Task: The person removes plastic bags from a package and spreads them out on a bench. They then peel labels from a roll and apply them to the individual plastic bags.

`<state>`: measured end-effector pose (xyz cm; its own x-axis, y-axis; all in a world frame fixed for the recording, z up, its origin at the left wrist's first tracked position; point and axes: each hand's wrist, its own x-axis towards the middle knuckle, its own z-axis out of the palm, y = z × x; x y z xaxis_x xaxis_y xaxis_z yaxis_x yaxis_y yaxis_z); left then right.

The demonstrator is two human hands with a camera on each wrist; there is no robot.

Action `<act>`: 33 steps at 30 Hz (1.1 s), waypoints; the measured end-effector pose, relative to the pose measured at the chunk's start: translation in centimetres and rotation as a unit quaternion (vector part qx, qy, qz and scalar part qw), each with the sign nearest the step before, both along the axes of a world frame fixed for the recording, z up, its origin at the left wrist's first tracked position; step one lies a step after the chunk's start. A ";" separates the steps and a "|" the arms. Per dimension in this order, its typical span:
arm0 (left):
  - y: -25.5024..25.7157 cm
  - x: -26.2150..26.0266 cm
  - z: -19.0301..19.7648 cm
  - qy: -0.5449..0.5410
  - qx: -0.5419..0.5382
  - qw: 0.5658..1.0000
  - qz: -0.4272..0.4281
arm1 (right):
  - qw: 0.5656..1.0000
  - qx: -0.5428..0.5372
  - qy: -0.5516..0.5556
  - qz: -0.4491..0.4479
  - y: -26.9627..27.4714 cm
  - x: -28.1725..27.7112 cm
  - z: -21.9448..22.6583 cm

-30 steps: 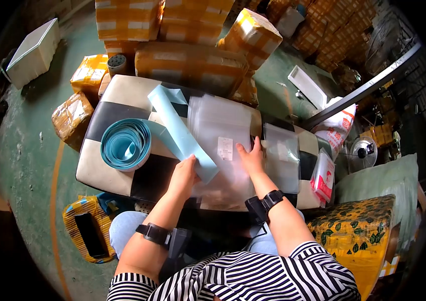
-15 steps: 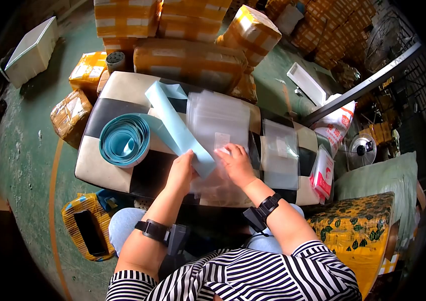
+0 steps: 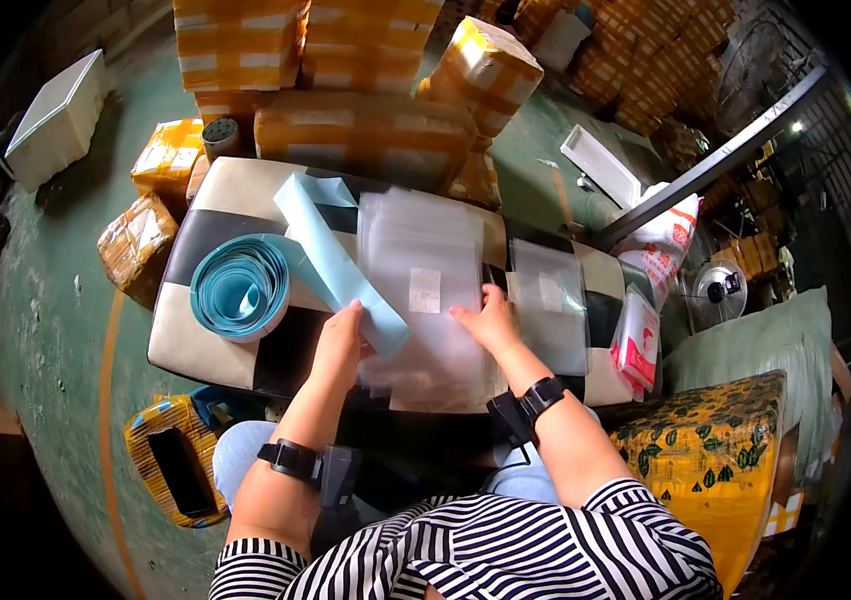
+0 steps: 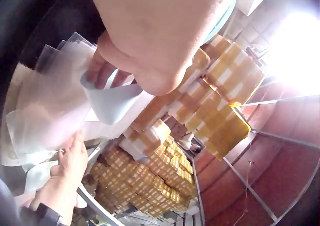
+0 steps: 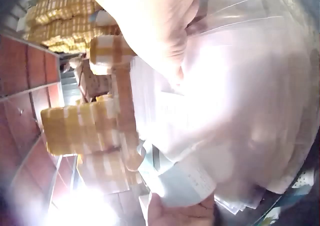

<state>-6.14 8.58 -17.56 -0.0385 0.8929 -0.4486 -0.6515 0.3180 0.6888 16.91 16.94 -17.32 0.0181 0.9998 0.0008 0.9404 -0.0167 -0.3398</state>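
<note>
My left hand [image 3: 341,345] pinches the end of a light blue strip [image 3: 330,260], thumb on top; in the left wrist view the strip [image 4: 112,103] curves over the curled fingers. The strip runs back toward a blue roll [image 3: 239,289] on the checkered bench. Beside it lies a stack of clear plastic bags [image 3: 420,235] with a white label [image 3: 424,290] on top. At the stack's right edge is my right hand [image 3: 490,322], thumb and fingers spread, touching the bags and gripping nothing.
A smaller pile of clear bags [image 3: 548,300] and a red-and-white packet [image 3: 635,345] lie at the right of the bench [image 3: 177,338]. Taped cartons [image 3: 365,135] stand behind it. A phone [image 3: 178,470] rests at lower left; a metal pole [image 3: 715,160] slants at right.
My right hand moved in over the label, then back out to the stack's right edge. My left hand keeps its hold on the strip. The whole view has shifted slightly.
</note>
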 end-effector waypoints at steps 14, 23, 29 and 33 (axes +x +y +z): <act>0.3 0.2 0.7 0.002 0.022 1.000 -0.006 | 0.957 0.260 0.077 0.102 0.8 1.6 2.1; 0.1 -0.1 1.8 -0.021 0.044 0.999 0.000 | 0.932 0.118 0.313 -0.137 6.7 16.9 4.2; 0.3 0.1 1.9 -0.021 0.033 0.999 -0.004 | 0.980 0.042 0.012 -0.196 4.5 21.6 0.8; 0.4 0.1 2.0 -0.018 0.022 1.000 -0.003 | 0.961 0.185 -0.134 -0.156 3.9 20.3 0.5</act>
